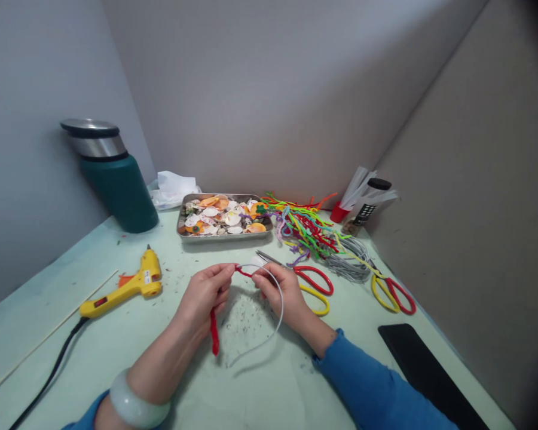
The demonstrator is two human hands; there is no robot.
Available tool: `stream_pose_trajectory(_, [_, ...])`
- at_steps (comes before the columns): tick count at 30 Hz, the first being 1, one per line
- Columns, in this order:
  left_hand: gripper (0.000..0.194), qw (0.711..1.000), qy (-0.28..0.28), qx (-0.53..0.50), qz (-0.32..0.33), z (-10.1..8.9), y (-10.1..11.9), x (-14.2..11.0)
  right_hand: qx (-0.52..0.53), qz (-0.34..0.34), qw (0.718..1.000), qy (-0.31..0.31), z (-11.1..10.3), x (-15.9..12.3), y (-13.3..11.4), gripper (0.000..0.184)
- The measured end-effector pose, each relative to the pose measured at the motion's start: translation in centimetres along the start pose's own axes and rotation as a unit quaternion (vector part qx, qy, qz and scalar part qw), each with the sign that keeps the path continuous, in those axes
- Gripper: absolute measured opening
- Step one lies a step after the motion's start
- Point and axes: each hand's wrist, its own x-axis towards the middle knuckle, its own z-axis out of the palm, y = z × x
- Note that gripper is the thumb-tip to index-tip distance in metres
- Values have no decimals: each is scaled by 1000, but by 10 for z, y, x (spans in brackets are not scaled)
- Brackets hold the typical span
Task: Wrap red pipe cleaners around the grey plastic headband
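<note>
My left hand [210, 292] is closed in a pinch on a red pipe cleaner [214, 334], whose loose end hangs below the palm. Its other stretch runs across to my right hand [280, 289], where thumb and forefinger are closed on it. A thin grey wire [281, 310] starts near the left fingertips, arches over the right fingers and curves down to a free end above the table. Whether the pipe cleaner is wound around the wire is too small to tell. Just behind my right hand lie scissors [314, 280] with red and yellow handles.
A metal tray [226, 237] of shells stands at the back, beside colourful pipe cleaners [307, 230] and coiled grey wire [352, 263]. On the left are a yellow glue gun [121, 295], a stick [49, 335] and a green bottle [119, 185]. More scissors [392, 295] and a black slab [425, 370] lie right.
</note>
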Motion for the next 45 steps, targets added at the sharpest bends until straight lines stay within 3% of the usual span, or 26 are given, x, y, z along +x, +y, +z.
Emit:
stream_pose_trajectory(3, [26,1000,15,-2,7,0,-1,0,54,13,998,-39,2,-3,-6,19])
stream_pose_trajectory(8, [26,1000,-15,5,-23,-2,4,0,115,48,989,-78,-1,1,-6,21])
stream_pose_trajectory(14, [26,998,-13,54,-34,-3,4,1,154,104,983,2,-9,13,-2,29])
stream_pose_trajectory(20, [32,995,-52,58,-57,2,3,-2,88,46,994,-53,-7,10,-13,21])
stream_pose_trajectory(27, [22,997,-50,61,-16,3,3,-3,80,16,996,-21,-6,9,-13,13])
stream_pose_trajectory(32, [19,997,-51,61,-7,2,3,-4,57,-20,997,-44,-6,7,-13,10])
stream_pose_trajectory(38, [20,996,-66,59,-13,3,4,-6,53,-11,997,-58,-6,5,-15,10])
stream_pose_trajectory(41, [29,996,-67,60,-12,2,4,-6,70,9,997,-42,-6,6,-16,12])
stream_pose_trajectory(45, [42,996,-43,63,-36,0,4,-1,127,68,988,46,-8,11,-14,16])
